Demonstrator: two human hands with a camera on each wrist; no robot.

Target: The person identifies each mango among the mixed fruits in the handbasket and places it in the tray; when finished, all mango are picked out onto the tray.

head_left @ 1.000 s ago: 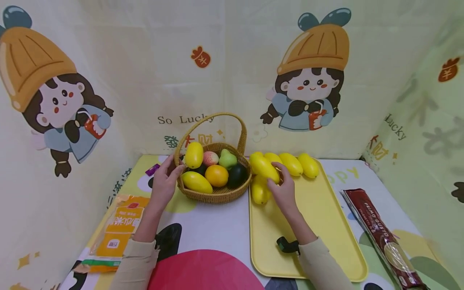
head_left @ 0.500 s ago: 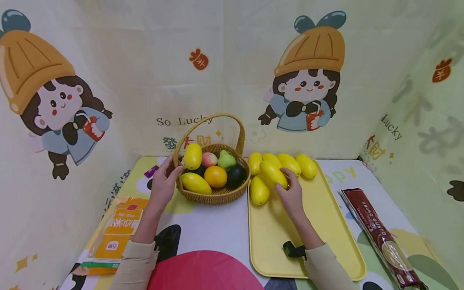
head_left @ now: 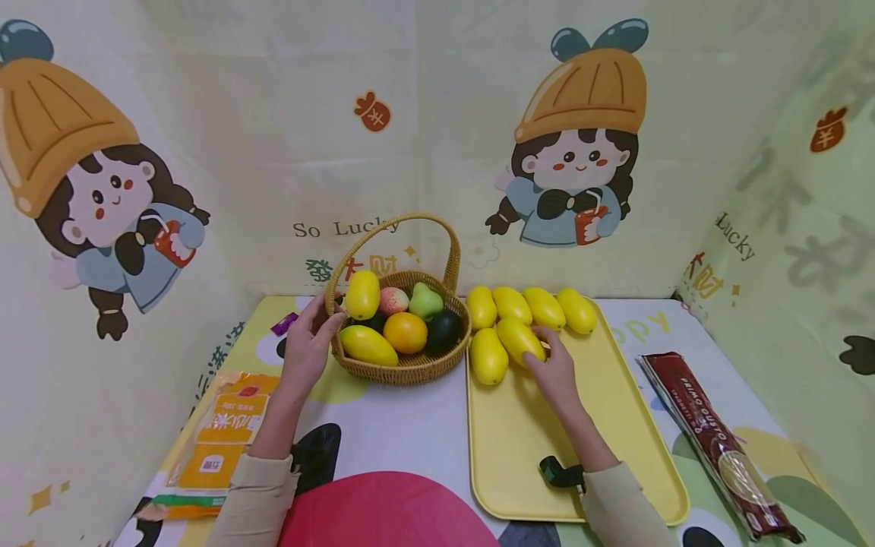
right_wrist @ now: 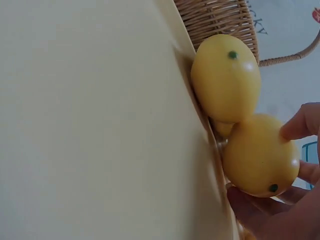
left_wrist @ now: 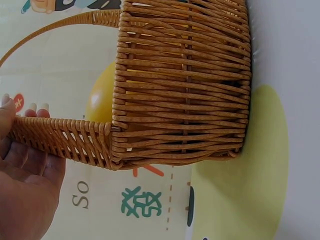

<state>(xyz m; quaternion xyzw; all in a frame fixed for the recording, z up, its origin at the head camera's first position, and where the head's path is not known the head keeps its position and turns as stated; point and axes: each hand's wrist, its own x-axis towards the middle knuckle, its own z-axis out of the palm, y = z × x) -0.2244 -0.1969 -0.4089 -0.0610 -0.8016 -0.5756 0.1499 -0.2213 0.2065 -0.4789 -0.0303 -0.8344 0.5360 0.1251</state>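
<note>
My left hand (head_left: pixel 309 342) grips the handle of the wicker basket (head_left: pixel 410 374) near its left base; the left wrist view has the thumb and fingers around the woven strip (left_wrist: pixel 60 140). Inside the basket lie an orange (head_left: pixel 405 333), a green pear (head_left: pixel 426 301), a peach (head_left: pixel 393 301), dark round fruit (head_left: pixel 445 332) and two yellow mangoes (head_left: pixel 368 346). On the yellow tray (head_left: pixel 574 486), my right hand (head_left: pixel 555 372) holds a smooth yellow mango (head_left: pixel 517 338) between thumb and fingers. It lies beside another mango (head_left: pixel 488 357), in front of a back row of several mangoes (head_left: pixel 544 308).
An orange-and-clear food packet (head_left: pixel 225 441) lies left of my left forearm. Right of the tray is a long dark-red spaghetti packet (head_left: pixel 718 441). A small purple wrapper (head_left: pixel 284 324) sits behind my left hand. Patterned cloth walls rise at the back and sides.
My right hand has moved the mango rightward and down, from above the other mangoes to beside the front one. The left hand has stayed on the basket handle.
</note>
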